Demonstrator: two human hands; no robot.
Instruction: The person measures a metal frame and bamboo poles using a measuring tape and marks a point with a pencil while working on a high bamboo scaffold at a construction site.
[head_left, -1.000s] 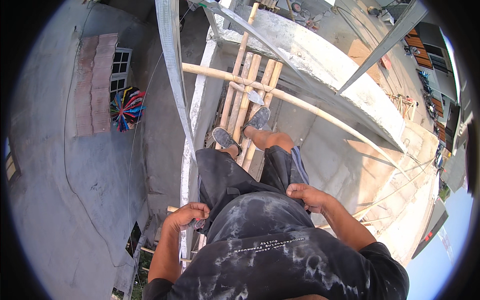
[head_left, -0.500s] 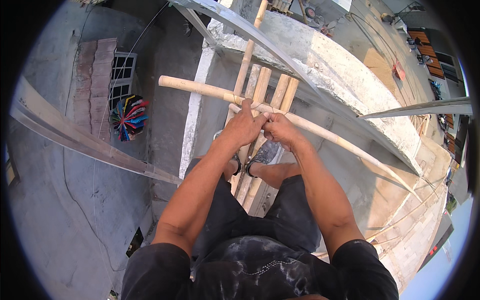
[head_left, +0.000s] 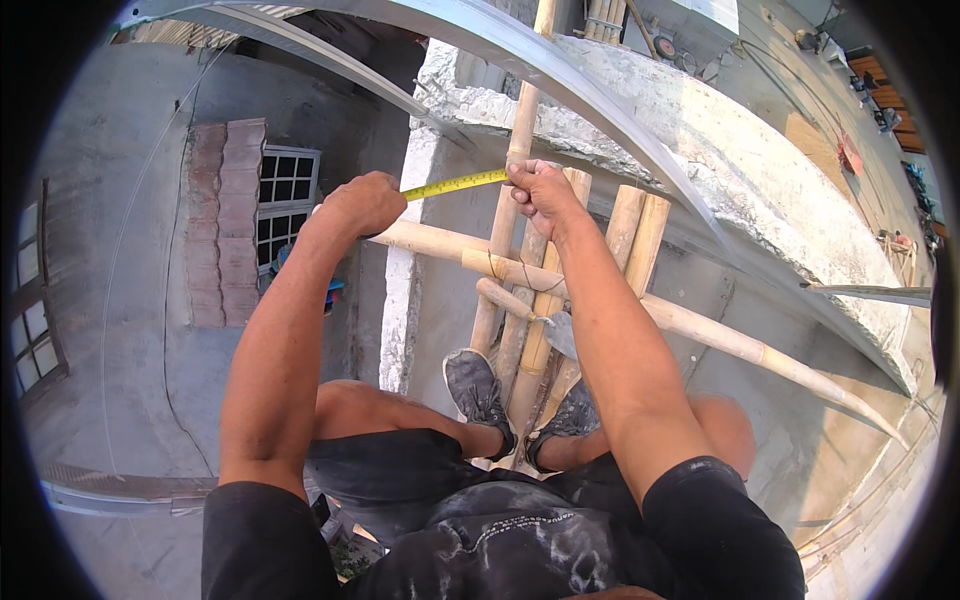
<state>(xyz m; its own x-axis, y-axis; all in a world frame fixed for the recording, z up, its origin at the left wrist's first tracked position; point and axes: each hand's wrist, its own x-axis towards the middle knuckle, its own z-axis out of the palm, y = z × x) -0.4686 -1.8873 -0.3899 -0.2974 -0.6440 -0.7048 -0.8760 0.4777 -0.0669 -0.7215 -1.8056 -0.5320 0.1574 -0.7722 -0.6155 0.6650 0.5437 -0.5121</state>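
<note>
A short length of yellow tape measure (head_left: 455, 186) runs between my two hands, above the bamboo. My left hand (head_left: 365, 205) is closed at its left end; the fist hides whatever case is there. At the other end my right hand (head_left: 543, 190) pinches the tape, close beside a bamboo pole (head_left: 523, 122) that extends away from me. Below them, a long bamboo crosspiece (head_left: 715, 330) lies across several thicker bamboo poles (head_left: 622, 228), with thin ties at the crossing. A trowel with a wooden handle (head_left: 505, 298) and grey blade (head_left: 562, 334) rests there, partly covered by my right forearm.
My shoes (head_left: 478, 388) stand on the bamboo poles, high above a lower level. A curved-looking metal beam (head_left: 500, 62) passes overhead in front of me. Rough concrete walls (head_left: 640, 90) border the far side; a white-edged wall (head_left: 398, 320) and a tiled ledge (head_left: 228, 220) lie left.
My hands were together over the bamboo crossing; now they are apart and farther forward, with yellow tape stretched between them. My left hand has moved left. The whole view has shifted.
</note>
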